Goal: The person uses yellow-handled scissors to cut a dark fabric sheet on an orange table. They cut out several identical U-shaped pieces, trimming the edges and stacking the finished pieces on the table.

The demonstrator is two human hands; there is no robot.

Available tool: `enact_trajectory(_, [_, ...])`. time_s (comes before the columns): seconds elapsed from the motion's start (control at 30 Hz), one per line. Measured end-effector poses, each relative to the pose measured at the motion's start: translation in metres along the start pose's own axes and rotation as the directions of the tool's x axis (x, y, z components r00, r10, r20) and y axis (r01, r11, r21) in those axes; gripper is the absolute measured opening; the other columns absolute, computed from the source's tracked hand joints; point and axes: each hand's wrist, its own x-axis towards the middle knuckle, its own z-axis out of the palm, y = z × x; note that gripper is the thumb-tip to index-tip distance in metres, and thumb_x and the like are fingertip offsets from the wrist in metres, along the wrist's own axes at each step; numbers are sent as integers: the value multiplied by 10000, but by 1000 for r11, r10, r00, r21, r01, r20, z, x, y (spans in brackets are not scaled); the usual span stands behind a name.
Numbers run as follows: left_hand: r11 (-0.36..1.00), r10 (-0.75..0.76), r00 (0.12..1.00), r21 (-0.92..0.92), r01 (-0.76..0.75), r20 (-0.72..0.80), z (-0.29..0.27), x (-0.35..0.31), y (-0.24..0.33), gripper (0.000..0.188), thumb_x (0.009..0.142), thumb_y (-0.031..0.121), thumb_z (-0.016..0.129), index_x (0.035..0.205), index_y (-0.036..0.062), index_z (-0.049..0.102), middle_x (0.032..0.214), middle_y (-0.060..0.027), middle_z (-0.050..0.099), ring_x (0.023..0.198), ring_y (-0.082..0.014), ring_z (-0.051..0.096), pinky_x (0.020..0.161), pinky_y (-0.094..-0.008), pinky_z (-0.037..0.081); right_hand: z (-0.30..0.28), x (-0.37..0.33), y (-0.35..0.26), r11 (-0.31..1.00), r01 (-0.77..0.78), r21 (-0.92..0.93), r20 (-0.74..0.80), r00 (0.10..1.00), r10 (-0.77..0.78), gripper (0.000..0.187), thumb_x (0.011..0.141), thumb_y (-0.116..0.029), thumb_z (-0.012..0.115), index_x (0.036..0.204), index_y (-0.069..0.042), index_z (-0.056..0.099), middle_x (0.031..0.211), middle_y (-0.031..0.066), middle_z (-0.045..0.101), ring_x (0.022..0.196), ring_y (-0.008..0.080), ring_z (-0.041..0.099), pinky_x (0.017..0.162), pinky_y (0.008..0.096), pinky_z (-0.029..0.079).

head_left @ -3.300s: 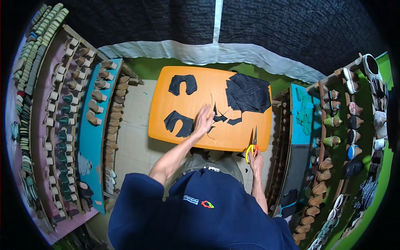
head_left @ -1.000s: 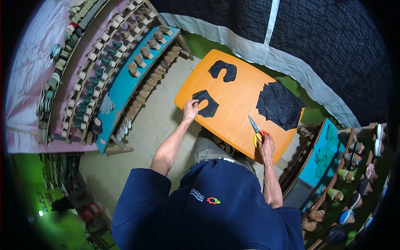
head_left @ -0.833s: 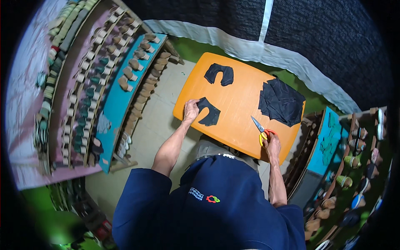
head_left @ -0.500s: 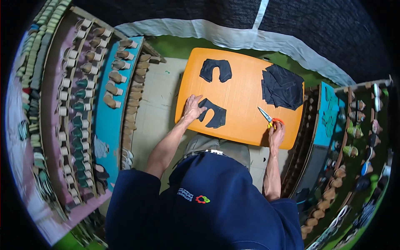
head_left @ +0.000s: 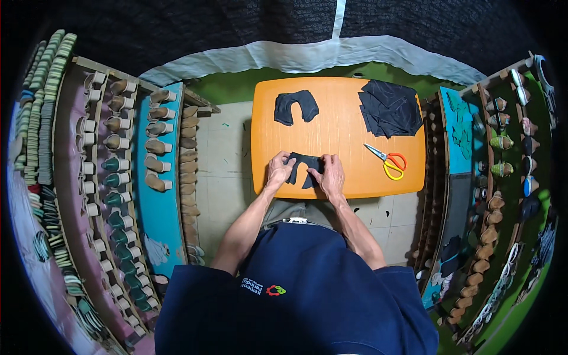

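Near the front edge of the orange table (head_left: 340, 160), a black U-shaped cut piece (head_left: 306, 159) lies with its opening toward me. My left hand (head_left: 278, 169) has its fingers closed on the piece's left edge. On the opposite edge, my right hand (head_left: 332, 176) pinches the same piece, thumb on top. Scissors (head_left: 384, 156) with one red-orange and one yellow handle lie to the right, blades pointing far left and slightly apart. Farther back on the left lies a stack of similar black U-shaped pieces (head_left: 305, 99).
A pile of black sheet material (head_left: 390, 109) covers the table's far right corner. Racks of shoes (head_left: 121, 142) stand on the left, and more shoe racks (head_left: 497, 168) on the right. A dark curtain (head_left: 236, 23) hangs beyond the table.
My right hand has let go of the scissors, leaving them on the table, and has moved left to the near black piece. My left hand stays at its left edge.
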Motion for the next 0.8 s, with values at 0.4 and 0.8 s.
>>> enact_trajectory(0.4, [821, -57, 878, -478, 312, 476, -35, -28, -2, 218, 892, 21, 692, 1101, 35, 631, 1031, -86, 727, 966, -131, 656, 875, -274, 508, -2, -5, 29, 798, -223, 560, 343, 939, 22, 243, 775, -193, 804, 927, -41, 691, 797, 33, 611, 733, 180, 561, 685, 326, 461])
enact_trajectory(0.8, [912, -265, 957, -292, 289, 122, 9, 10, -35, 221, 813, 160, 795, 967, 41, 689, 856, -66, 715, 775, -148, 639, 691, -302, 510, 9, 12, 22, 843, -368, 393, 186, 929, 319, 332, 782, -232, 846, 861, 30, 659, 624, 41, 544, 581, 127, 510, 555, 308, 448])
